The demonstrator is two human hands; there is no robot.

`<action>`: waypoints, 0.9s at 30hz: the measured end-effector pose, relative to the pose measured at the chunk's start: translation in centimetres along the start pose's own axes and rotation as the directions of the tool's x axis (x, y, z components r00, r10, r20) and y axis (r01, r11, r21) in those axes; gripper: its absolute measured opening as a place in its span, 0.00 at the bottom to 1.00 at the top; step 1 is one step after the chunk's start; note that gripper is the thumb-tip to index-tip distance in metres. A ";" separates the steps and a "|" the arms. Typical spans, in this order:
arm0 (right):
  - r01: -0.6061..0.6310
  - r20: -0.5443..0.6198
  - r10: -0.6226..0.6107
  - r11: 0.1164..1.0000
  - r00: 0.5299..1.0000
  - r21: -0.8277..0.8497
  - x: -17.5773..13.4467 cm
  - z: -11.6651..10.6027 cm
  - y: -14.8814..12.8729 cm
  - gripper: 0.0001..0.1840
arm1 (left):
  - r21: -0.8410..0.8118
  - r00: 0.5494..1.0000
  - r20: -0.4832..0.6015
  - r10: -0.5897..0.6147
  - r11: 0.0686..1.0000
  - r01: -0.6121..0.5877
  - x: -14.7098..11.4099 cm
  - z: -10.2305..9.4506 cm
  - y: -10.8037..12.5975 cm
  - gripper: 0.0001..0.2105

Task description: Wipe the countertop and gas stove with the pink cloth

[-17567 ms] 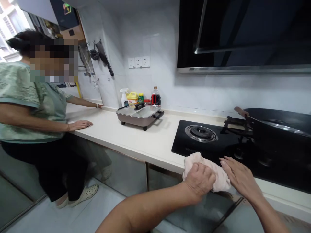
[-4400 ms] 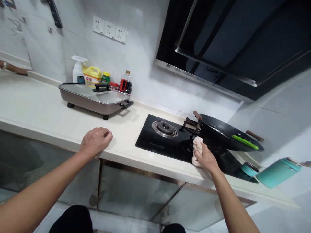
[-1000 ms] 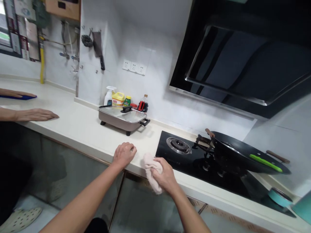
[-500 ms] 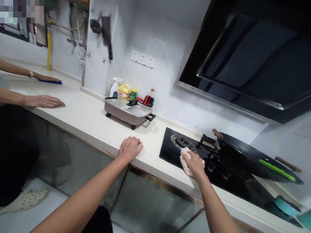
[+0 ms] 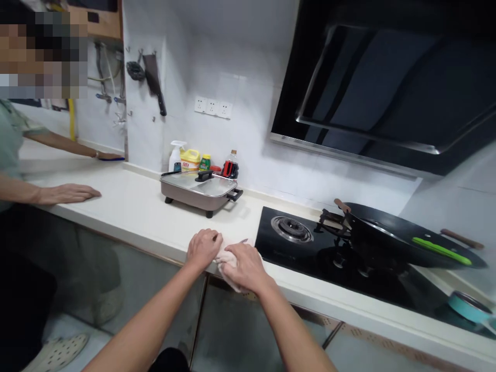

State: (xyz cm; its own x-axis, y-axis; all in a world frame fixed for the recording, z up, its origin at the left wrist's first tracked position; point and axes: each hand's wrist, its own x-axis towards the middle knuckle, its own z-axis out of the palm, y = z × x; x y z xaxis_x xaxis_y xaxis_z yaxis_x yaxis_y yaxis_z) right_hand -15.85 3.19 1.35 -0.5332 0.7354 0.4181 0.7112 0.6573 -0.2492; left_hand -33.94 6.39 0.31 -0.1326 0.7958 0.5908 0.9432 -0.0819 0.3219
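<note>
My right hand is closed on a crumpled white cloth, which lies on the pale countertop and hangs over its front edge. Right beside it, my left hand rests on the counter with its fingers curled in. A small dark spot shows between its thumb and forefinger, too small to name. Just right of the cloth begins the black glass gas stove, with a round burner on its left side. Behind my hands stands a brown electric pan with a glass lid.
A large wok with a green strip sits on the stove's right, under the dark range hood. Bottles stand behind the electric pan. A cleaver hangs on the wall. At left, another person's hand lies on the counter.
My right hand has moved the white cloth left, off the stove to the counter edge beside my left hand. The view has shifted, showing more of the other person.
</note>
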 end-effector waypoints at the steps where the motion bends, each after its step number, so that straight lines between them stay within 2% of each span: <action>1: 0.005 -0.015 -0.005 1.000 1.000 -0.008 -0.4 0.0 -0.2 0.25 | -0.006 1.000 -0.005 -0.003 1.000 0.003 0.1 0.0 -0.1 0.16; 4: -0.005 -0.058 0.001 0.998 0.998 -0.058 -1.9 0.1 -0.3 0.29 | -0.018 1.000 -0.004 -0.010 1.000 0.010 0.3 -0.2 -0.5 0.16; 9: -0.013 -0.111 -0.007 0.984 0.994 -0.175 -5.6 0.5 0.2 0.47 | 0.006 0.998 0.053 -0.040 0.999 0.040 0.7 -0.4 -0.5 0.18; 11: -0.034 -0.145 0.000 0.973 0.989 -0.229 -7.2 0.4 1.1 0.50 | 0.024 0.996 0.069 -0.052 0.998 0.050 0.8 -0.5 -0.4 0.18; 15: -0.099 -0.244 0.027 0.952 0.969 -0.289 -10.3 -0.4 4.3 0.47 | 0.047 0.993 0.087 -0.079 0.996 0.075 1.0 -0.7 -0.1 0.18; 20: -0.139 -0.429 -0.030 0.923 0.903 -0.358 -15.6 -2.2 9.3 0.40 | 0.045 0.990 0.110 -0.086 0.996 0.081 1.1 -0.9 -0.2 0.18; 24: -0.207 -0.456 -0.005 0.887 0.890 -0.413 -20.7 -4.3 13.3 0.39 | 0.067 0.989 0.123 -0.076 0.995 0.068 1.2 -0.9 -0.3 0.19; 27: -0.276 -0.462 0.071 0.877 0.884 -0.393 -23.8 -6.3 15.6 0.36 | 0.078 0.990 0.121 -0.073 0.995 0.064 1.3 -0.8 -0.2 0.19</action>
State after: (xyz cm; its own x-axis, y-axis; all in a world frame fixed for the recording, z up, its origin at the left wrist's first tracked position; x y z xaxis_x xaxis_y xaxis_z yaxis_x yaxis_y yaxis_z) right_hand 10.87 -5.07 -6.97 -0.2089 0.6210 0.7554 0.9511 0.3086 0.0094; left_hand -34.55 6.91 1.59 -0.1636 0.8665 0.4716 0.9536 0.0164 0.3007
